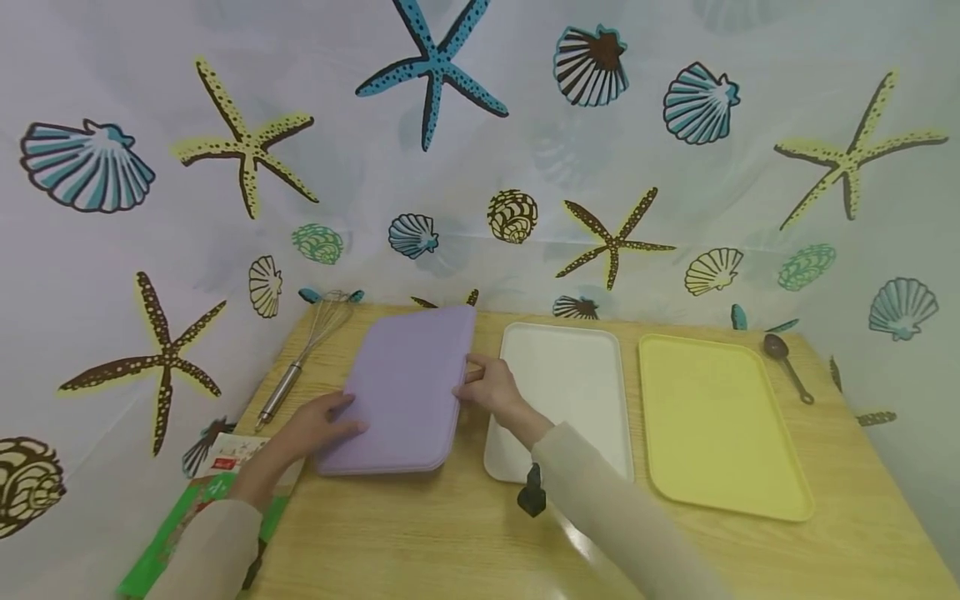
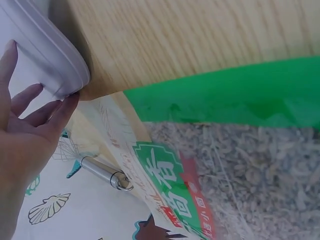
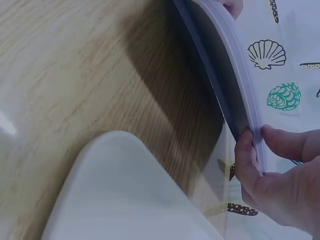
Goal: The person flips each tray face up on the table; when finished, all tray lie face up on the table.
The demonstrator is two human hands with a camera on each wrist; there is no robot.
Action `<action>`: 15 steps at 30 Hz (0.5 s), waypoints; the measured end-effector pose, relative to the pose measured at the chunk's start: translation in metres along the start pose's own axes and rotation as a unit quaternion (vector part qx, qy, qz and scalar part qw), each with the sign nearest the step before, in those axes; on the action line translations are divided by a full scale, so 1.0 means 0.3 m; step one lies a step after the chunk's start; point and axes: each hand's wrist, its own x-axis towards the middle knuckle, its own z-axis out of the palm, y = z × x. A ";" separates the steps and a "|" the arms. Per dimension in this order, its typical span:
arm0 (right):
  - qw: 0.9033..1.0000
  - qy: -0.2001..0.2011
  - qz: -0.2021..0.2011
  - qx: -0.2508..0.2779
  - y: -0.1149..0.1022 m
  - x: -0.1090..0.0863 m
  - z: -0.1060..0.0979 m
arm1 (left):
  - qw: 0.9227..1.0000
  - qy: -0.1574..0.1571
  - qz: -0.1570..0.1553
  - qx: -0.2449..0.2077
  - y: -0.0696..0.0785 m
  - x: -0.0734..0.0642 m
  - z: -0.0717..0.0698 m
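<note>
A purple tray (image 1: 408,387) is held tilted over the left part of the wooden table, its right side raised. My right hand (image 1: 491,387) pinches its right edge between thumb and fingers. From the right wrist view, the shaded hollow underside and ridged rim (image 3: 235,55) show, with the right thumb (image 3: 287,142) on the outer face. My left hand (image 1: 318,425) holds the opposite edge, thumb lying on the purple face. In the left wrist view its fingertips (image 2: 72,97) touch the tray's rounded corner. Just right of the purple tray, a white tray (image 1: 566,383) lies flat, partly behind my right forearm.
A yellow tray (image 1: 720,425) lies right of the white one, with a dark brown spoon (image 1: 787,367) beyond it. At the left edge are a whisk (image 1: 300,367) and a green bag (image 2: 210,95) of seed-like grains. A patterned curtain (image 1: 480,167) encloses the table.
</note>
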 end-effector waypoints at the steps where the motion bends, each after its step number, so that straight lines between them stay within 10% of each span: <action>1: 1.000 0.000 0.004 0.004 -0.006 -0.002 -0.004 | 1.000 -0.004 0.002 0.000 0.005 -0.005 0.000; 15: 1.000 0.008 0.006 0.002 -0.038 0.003 -0.030 | 1.000 -0.013 0.014 0.011 0.057 -0.092 0.040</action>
